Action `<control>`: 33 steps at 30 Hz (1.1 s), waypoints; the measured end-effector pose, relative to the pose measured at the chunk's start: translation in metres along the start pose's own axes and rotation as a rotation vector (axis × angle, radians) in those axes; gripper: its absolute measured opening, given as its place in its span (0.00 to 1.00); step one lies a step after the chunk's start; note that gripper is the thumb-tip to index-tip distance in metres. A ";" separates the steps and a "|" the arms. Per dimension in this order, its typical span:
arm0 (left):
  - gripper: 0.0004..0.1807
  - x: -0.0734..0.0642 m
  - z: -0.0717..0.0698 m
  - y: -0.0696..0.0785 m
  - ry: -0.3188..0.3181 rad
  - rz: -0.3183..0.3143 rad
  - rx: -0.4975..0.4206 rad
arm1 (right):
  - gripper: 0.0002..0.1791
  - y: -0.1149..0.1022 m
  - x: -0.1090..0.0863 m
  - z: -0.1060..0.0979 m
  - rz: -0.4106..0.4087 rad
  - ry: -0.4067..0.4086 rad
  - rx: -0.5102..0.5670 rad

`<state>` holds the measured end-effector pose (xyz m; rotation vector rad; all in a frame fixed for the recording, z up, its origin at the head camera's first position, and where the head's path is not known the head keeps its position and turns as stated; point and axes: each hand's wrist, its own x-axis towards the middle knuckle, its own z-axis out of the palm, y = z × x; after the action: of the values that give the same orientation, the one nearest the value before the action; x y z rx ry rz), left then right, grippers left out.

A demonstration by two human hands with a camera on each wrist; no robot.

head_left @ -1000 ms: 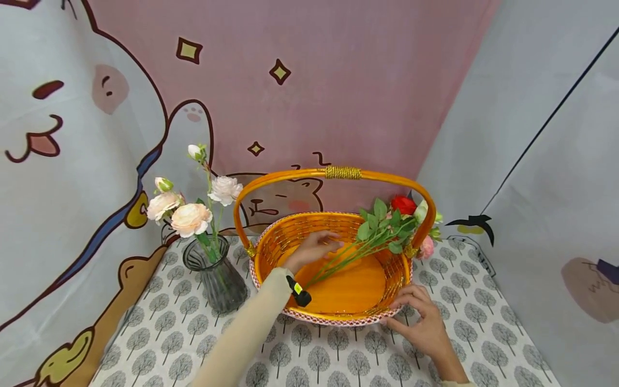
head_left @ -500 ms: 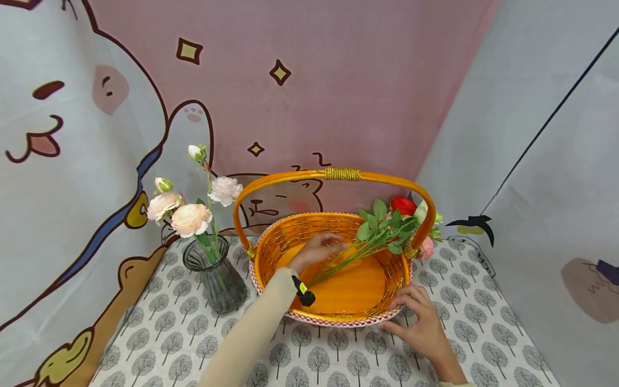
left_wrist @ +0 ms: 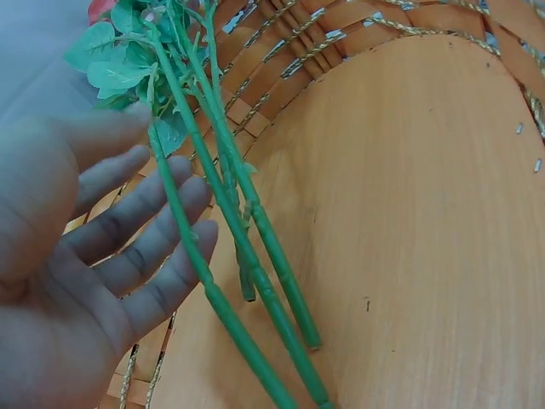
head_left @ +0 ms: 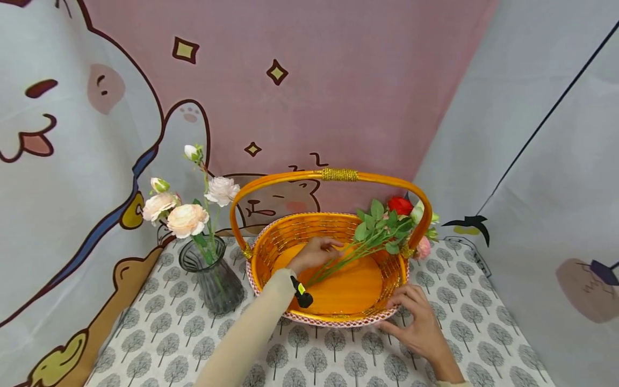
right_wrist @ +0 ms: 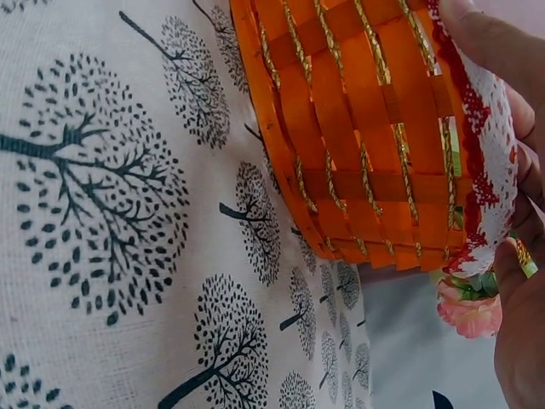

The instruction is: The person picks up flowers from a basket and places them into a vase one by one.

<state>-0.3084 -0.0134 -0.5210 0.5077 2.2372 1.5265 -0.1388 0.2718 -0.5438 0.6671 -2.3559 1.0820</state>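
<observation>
An orange woven basket (head_left: 333,317) with an arched handle wrapped in gold cord stands on the table. Several artificial flowers lie inside, their heads over its right end, a red rose (head_left: 400,206) among them. My left hand (head_left: 316,253) is inside the basket at the green stems (left_wrist: 226,187). In the left wrist view its fingers are spread and loosely bent behind one stem, with the thumb tip beside it; firm contact is not plain. At the near right, my right hand (head_left: 419,322) holds the basket's lace-trimmed rim (right_wrist: 490,162), thumb outside and fingers over the edge.
A grey ribbed glass vase (head_left: 220,290) with pale peach and white flowers (head_left: 188,220) stands left of the basket. The table has a tree-print cloth (head_left: 314,360). Printed cartoon curtains (head_left: 338,107) hang close behind and at both sides.
My left hand and forearm have shifted slightly right, and its fingers look a little more bent. The right hand stays on the rim. The whole head view has slid slightly left.
</observation>
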 end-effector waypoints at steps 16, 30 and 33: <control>0.10 -0.003 0.000 0.003 0.031 -0.024 -0.091 | 0.25 -0.006 0.002 -0.001 0.022 0.002 0.020; 0.06 -0.001 -0.002 0.001 0.091 0.015 -0.134 | 0.24 -0.005 0.002 0.000 -0.013 0.036 0.012; 0.05 -0.002 -0.003 0.002 0.109 0.015 -0.135 | 0.24 -0.006 0.002 0.000 0.004 0.029 0.013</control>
<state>-0.3082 -0.0158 -0.5178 0.4110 2.1946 1.7370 -0.1367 0.2682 -0.5399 0.6473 -2.3279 1.1024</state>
